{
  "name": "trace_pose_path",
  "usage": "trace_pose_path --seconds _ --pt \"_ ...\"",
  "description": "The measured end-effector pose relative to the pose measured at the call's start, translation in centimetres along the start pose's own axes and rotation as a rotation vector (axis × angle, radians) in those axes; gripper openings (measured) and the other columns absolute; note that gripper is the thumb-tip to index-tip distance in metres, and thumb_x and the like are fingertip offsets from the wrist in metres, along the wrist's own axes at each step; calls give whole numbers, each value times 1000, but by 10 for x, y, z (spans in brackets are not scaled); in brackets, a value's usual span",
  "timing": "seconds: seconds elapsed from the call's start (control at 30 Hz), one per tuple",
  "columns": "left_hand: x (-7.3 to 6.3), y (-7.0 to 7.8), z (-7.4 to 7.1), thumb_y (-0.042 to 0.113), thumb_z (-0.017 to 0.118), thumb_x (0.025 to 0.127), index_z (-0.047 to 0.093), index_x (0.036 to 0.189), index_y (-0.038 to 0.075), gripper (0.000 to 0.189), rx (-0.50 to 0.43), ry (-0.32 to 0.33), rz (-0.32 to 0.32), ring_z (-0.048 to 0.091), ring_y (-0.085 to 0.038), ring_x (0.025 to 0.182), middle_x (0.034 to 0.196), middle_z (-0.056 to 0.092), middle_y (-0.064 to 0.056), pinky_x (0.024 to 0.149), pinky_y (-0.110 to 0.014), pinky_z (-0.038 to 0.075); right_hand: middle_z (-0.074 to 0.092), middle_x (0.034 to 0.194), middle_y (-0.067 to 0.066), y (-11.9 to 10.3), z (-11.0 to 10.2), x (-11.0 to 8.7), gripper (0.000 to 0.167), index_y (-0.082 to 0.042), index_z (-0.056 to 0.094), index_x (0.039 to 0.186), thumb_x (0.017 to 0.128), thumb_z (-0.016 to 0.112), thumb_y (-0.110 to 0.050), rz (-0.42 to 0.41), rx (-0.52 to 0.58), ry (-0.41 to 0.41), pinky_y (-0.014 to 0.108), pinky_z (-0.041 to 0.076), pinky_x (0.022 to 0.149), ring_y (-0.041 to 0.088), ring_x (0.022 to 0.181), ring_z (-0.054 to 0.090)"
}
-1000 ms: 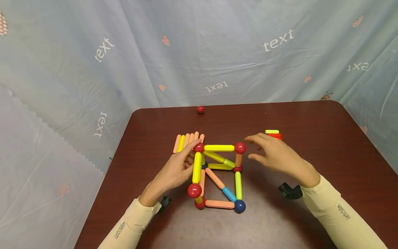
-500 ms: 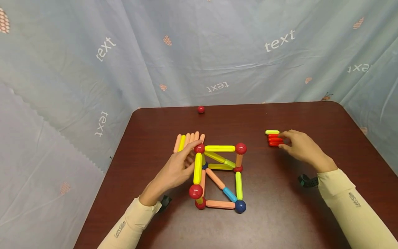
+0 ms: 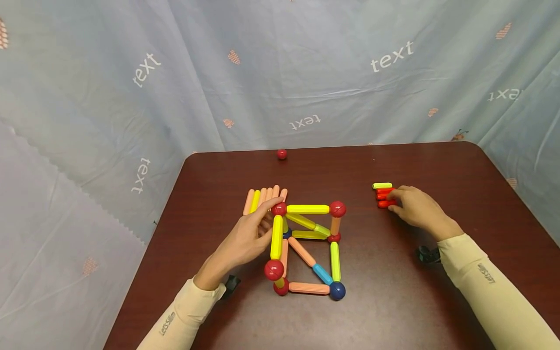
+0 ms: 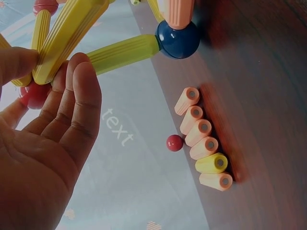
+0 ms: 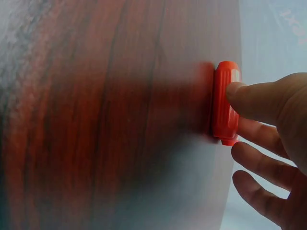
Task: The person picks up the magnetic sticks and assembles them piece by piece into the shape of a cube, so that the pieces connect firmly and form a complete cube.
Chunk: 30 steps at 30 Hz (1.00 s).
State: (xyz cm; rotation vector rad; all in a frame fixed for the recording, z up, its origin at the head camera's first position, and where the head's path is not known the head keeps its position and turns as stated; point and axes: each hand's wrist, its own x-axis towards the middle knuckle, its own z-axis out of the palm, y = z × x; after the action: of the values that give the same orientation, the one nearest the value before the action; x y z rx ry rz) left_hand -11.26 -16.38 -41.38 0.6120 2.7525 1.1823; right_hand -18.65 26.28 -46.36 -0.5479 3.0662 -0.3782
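On the dark brown worktop [image 3: 385,306], the left hand [image 3: 245,240] grips a frame of rods and balls [image 3: 303,252] at an upper red ball [image 3: 279,209]. Right of it, the right hand [image 3: 415,206] pinches the nearest red rod [image 3: 383,204] between thumb and finger, just beside two other red rods [image 3: 383,191] and a lime rod [image 3: 382,185]. Near the far edge lies a loose red ball [image 3: 282,154].

Soft even light, pale glare low on the tabletop [image 3: 376,272]
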Motion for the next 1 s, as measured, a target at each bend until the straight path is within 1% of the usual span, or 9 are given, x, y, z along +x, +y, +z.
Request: trace_pose_path --seconds 0.17,0.3,0.43,0.53,0.6,0.67,0.8,0.9,1.0 --pt "0 0 0 11 72 92 42 153 26 70 0 -2 -2 65 -12 85 105 65 -1 76 -23 58 71 108 17 -2 3 0 24 -2 73 110 90 76 -14 -26 -19 -8 54 54 88 36 99 65" --pt "0 0 0 10 71 93 42 154 25 69 -4 -3 -1 65 -12 84 104 65 -1 75 -23 58 73 108 16 -5 6 -1 26 -2 74 111 88 78 -14 -56 -32 -6 53 55 88 36 101 66" --pt "0 0 0 11 72 93 42 153 26 69 -4 -2 1 65 -12 84 104 65 -1 75 -23 58 73 105 14 -7 7 -1 24 -4 75 108 88 79 -15 -63 -34 2 51 55 85 33 97 66" --pt "0 0 0 11 71 93 41 154 27 69 -8 -1 -1 65 -12 84 105 65 -1 76 -22 58 71 104 13 -9 5 -3 25 -4 75 108 88 79 -18 -59 -15 -1 51 55 84 31 96 65" --pt "0 0 0 11 71 93 40 154 27 70 -11 -3 -1 65 -11 85 107 65 -2 77 -22 58 70 105 13 -12 0 -5 26 -4 74 109 89 79 -20 -57 21 2 50 55 84 31 96 65" --pt "0 0 0 11 70 94 39 155 28 70 -13 -9 -7 66 -11 86 107 65 -2 77 -21 58 70 106 13 -18 -6 -9 27 -4 73 109 89 79 -21 -49 87 10 48 55 83 28 94 65" --pt "0 0 0 11 71 94 40 154 30 70 -5 -7 -12 66 -11 86 107 65 -2 78 -21 58 70 101 4 -42 -28 -21 23 -9 73 107 89 80 -21 -57 240 30 38 54 77 19 88 64" --pt "1 1 0 11 71 93 40 153 30 70 4 -2 -14 66 -12 86 108 65 -2 78 -22 58 70 97 -4 -64 -41 -31 21 -15 73 106 88 81 -22 -117 308 26 32 55 75 13 88 63" --pt "1 1 1 11 70 93 39 153 30 70 8 -6 -20 66 -12 86 109 66 -2 78 -22 58 68 96 -11 -84 -47 -38 20 -21 74 105 87 82 -22 -194 350 12 28 54 76 11 89 63"
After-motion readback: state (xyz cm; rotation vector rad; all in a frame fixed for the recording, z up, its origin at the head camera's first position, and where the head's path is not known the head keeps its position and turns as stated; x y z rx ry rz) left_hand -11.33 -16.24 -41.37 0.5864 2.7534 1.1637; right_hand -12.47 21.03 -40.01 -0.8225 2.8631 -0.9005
